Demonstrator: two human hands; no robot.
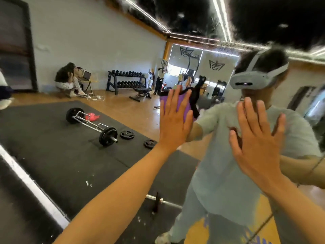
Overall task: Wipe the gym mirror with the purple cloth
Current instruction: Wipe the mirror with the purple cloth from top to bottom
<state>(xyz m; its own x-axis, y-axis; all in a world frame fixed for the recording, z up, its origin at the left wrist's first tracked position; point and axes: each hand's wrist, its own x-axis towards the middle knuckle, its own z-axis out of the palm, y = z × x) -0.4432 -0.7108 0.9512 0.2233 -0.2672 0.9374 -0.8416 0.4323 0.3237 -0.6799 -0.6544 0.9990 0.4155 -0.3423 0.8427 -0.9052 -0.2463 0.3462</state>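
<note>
1. Head view: a mirror (88, 50) fills the frame, and both arms are raised toward it.
2. The left hand (174, 118) is laid flat against the mirror, fingers straight and slightly spread, with the purple cloth (184, 106) pressed under the palm and fingers.
3. The cloth is seen between the fingers and past the fingertips; a dark strap-like piece (195, 97) hangs at its upper right edge. Whether this piece belongs to the cloth cannot be told.
4. The right hand (256, 138) is held open near the mirror, fingers straight and spread, nothing held. Whether it touches the glass cannot be told.
5. The person's reflection is shown behind the right hand: a pale shirt (228, 155) and a grey headset (249, 80).
6. Reflected in the mirror are a black floor mat (44, 138), a barbell (91, 124) with a red item (92, 117) beside it, and two loose plates (127, 134) lying near its end.
7. Farther back, a dumbbell rack (126, 80) is seen against the wall, a bench (140, 93) just before it, and a seated person (66, 80) to the left.
</note>
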